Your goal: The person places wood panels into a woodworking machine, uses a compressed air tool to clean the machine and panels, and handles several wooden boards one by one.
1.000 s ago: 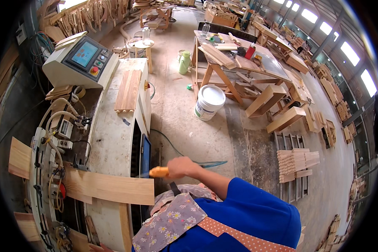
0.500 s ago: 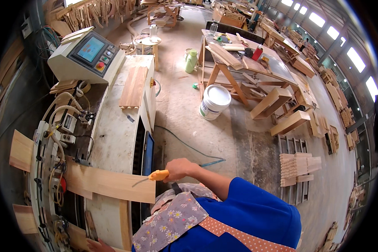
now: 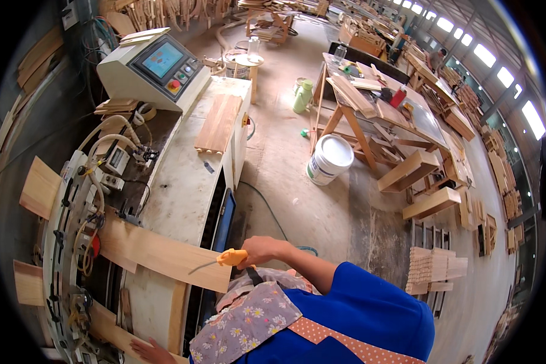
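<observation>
My right hand (image 3: 266,250) is closed around an orange air blow gun (image 3: 230,257). Its thin, bent nozzle points left over the end of a pale wooden board (image 3: 164,250), which reaches in under the machine's clamp beam (image 3: 60,242). At the lower edge my left hand (image 3: 153,352), partly cut off, lies with fingers stretched on a second wooden board (image 3: 112,330). That board also runs toward the beam. Far ends of boards (image 3: 40,187) stick out past the beam on the left.
A control panel (image 3: 164,60) stands at the machine's far end, near a stack of wood strips (image 3: 220,123) on the machine top. Right of it are a white bucket (image 3: 330,159), a green flask (image 3: 302,96) and a cluttered workbench (image 3: 428,124). A hose (image 3: 267,209) crosses the floor.
The whole view has shifted, so the machine appears farther right. More of my left hand now shows on the lower board. The blow gun stays over the upper board's end.
</observation>
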A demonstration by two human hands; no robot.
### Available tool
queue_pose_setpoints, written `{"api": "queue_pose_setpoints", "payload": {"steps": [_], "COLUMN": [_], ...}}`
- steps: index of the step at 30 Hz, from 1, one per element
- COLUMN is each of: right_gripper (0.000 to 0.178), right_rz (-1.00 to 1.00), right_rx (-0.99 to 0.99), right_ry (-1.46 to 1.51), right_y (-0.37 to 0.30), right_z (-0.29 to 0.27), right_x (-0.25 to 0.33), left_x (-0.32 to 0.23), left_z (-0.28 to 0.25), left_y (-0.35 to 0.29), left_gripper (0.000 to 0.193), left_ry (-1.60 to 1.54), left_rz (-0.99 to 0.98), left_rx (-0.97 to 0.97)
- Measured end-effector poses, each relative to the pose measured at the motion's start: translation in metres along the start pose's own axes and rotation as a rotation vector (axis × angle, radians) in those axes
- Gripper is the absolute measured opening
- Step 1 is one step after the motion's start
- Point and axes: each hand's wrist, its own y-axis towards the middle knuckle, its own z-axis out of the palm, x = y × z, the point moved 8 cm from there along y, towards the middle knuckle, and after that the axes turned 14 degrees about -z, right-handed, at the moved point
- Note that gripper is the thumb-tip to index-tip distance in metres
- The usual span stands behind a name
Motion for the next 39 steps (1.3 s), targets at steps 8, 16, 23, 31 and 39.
{"api": "queue_pose_setpoints", "payload": {"steps": [8,16,23,31,39], "right_gripper": [0.044,0.043,0.032,0.027,0.025], "right_rz": [-0.22,0.072,-0.044,0.065,-0.105], "right_rx": [0.194,-0.19,-0.472,-0.449,-0.36], "right_ry": [-0.119,-0.152,-0.109,0.274,0.114], "right_y": [0.025,0.025,0.022,0.034,0.082], "right_z": [0.04,-0.044,-0.071,-0.078,-0.11], "right_x": [0.054,0.011,-0.038,-0.013,0.008], "left_x": [0.006,-0.006,0.019,-0.086,-0.116], "left_z": [0.002,-0.015,0.04,0.0,0.018], "left_y": [-0.06,-0.069,-0.058,0.019,0.03], "left_gripper": [0.078,0.077,0.075,0.078,0.081], "left_ry": [0.132,0.127,-0.511,-0.412,-0.332], "left_rz": [0.069,0.096,0.026,-0.109,-0.319], "left_rx": [-0.116,-0.172,-0.139,0.156,0.258]}}
